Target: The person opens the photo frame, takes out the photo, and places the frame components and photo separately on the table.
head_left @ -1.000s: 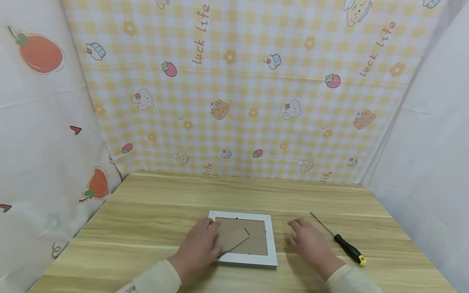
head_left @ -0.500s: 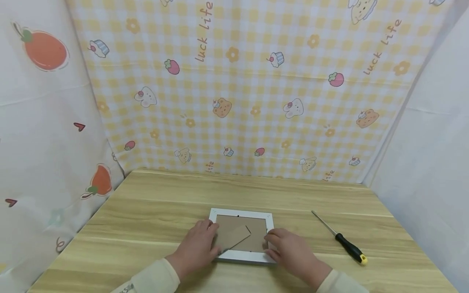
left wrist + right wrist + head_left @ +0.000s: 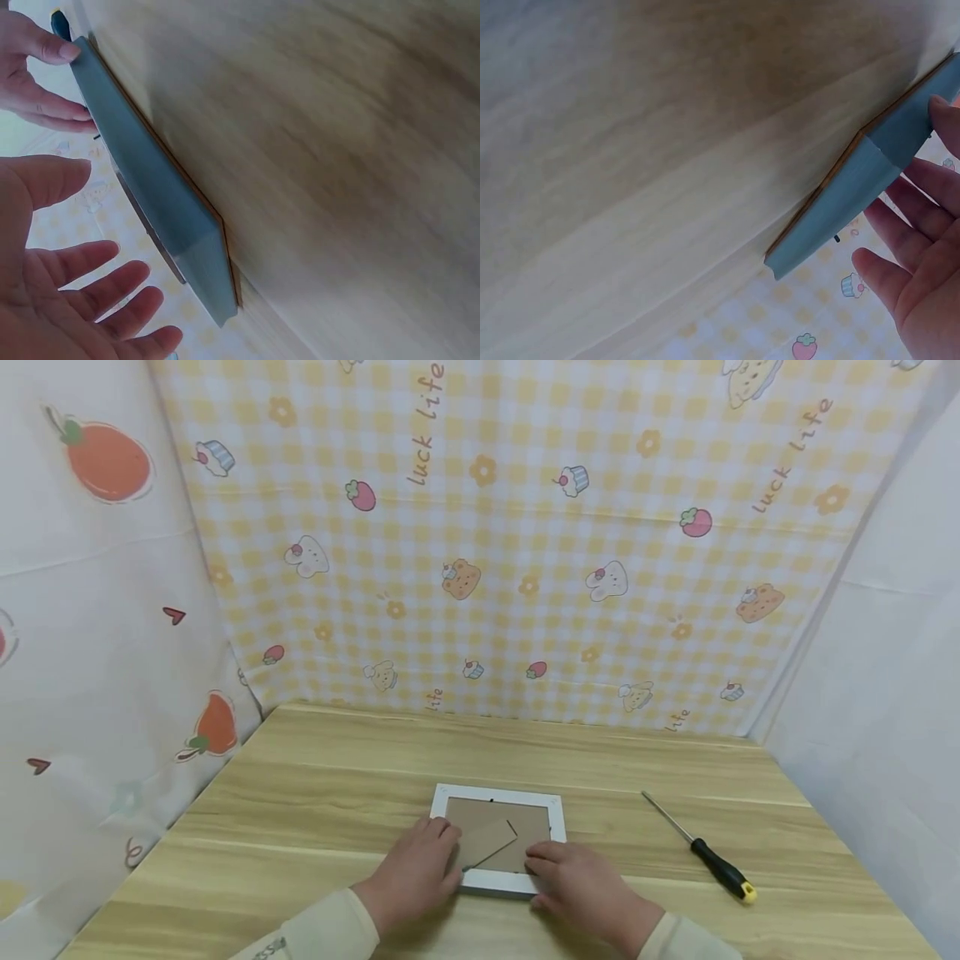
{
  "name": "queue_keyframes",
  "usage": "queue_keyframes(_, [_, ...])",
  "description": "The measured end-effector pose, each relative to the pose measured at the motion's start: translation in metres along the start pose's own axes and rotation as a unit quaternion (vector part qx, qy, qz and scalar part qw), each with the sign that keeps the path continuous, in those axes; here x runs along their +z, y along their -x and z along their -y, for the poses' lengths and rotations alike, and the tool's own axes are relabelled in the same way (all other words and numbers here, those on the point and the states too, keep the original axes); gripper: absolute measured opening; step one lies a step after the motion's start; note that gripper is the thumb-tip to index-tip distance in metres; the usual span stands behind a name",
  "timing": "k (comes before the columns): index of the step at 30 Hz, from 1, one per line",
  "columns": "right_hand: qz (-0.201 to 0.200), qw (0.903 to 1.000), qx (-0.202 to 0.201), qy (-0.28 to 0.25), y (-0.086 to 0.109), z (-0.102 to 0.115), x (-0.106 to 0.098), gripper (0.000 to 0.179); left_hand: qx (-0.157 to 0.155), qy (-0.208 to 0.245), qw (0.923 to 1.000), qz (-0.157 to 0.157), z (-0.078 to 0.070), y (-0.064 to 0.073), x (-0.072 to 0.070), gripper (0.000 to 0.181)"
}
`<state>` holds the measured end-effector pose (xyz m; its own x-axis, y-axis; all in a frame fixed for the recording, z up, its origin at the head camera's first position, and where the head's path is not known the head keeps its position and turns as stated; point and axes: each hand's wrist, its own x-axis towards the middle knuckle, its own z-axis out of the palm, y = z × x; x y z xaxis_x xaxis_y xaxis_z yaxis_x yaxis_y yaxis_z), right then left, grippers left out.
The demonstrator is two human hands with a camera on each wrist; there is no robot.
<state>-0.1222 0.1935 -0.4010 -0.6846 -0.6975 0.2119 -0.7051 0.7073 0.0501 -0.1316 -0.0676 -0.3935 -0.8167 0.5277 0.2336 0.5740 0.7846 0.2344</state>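
White frame [image 3: 498, 882] lies on the counter [image 3: 315, 827]; the left hand [image 3: 417, 870] spreads loose, empty fingers beside it; the right hand [image 3: 582, 883] touches its edge by thumb, grip unclear.

Behind your pale wood-grained tabletop [image 3: 337, 760] hangs a yellow-and-white checked, cartoon-printed cloth [image 3: 525, 543], while a fruit-printed white sheet [image 3: 97, 568] flanks the tabletop's left and a plain white sheet [image 3: 885, 652] its right.
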Motion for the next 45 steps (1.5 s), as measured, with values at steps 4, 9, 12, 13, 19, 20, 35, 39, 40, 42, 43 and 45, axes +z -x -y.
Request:
queue_keyframes(4, [0.009, 0.9999, 0.001, -0.005, -0.001, 0.001, 0.0, 0.041, 0.02, -0.003, 0.9998, 0.005, -0.004, 0.0, 0.001, 0.026])
queue_keyframes(9, [0.011, 0.9999, -0.002, -0.008, -0.002, 0.002, 0.002, 0.039, 0.037, -0.011, 0.9993, -0.003, -0.008, -0.001, 0.002, 0.021])
queue_keyframes(12, [0.006, 0.9999, -0.012, -0.003, -0.004, 0.003, 0.003, 0.034, 0.038, -0.016, 0.9991, -0.007, -0.008, -0.001, 0.004, 0.02])
queue_keyframes(13, [0.006, 0.9999, -0.015, -0.001, -0.004, 0.003, 0.003, 0.034, 0.038, -0.018, 0.9991, -0.007, -0.008, 0.0, 0.005, 0.019])
queue_keyframes(19, [0.027, 0.9994, -0.019, 0.005, -0.005, 0.004, 0.003, 0.032, 0.031, -0.012, 0.9994, -0.005, -0.005, 0.002, 0.007, 0.02])
queue_keyframes(20, [0.027, 0.9994, -0.022, 0.007, -0.006, 0.004, 0.003, 0.032, 0.03, -0.011, 0.9995, -0.004, -0.004, 0.002, 0.007, 0.02])
queue_keyframes(35, [0.034, 0.9987, -0.035, 0.013, -0.006, 0.006, 0.0, 0.026, 0.042, -0.021, 0.9989, -0.002, 0.001, 0.006, 0.007, 0.028])
queue_keyframes(39, [0.032, 0.9986, -0.04, 0.012, -0.006, 0.006, -0.002, 0.024, 0.05, -0.021, 0.9985, -0.011, 0.002, 0.007, 0.007, 0.03])
queue_keyframes(40, [0.031, 0.9986, -0.042, 0.011, -0.006, 0.006, -0.002, 0.023, 0.052, -0.021, 0.9983, -0.014, 0.002, 0.008, 0.007, 0.03])
queue_keyframes(42, [0.032, 0.9986, -0.042, 0.006, -0.006, 0.007, -0.004, 0.022, 0.055, -0.021, 0.998, -0.02, 0.002, 0.009, 0.008, 0.03])
queue_keyframes(43, [0.034, 0.9986, -0.041, 0.003, -0.006, 0.007, -0.005, 0.022, 0.055, -0.022, 0.998, -0.023, 0.002, 0.009, 0.008, 0.03])
queue_keyframes(45, [0.037, 0.9985, -0.04, -0.006, -0.007, 0.007, -0.006, 0.021, 0.053, -0.026, 0.9979, -0.026, 0.003, 0.01, 0.009, 0.03])
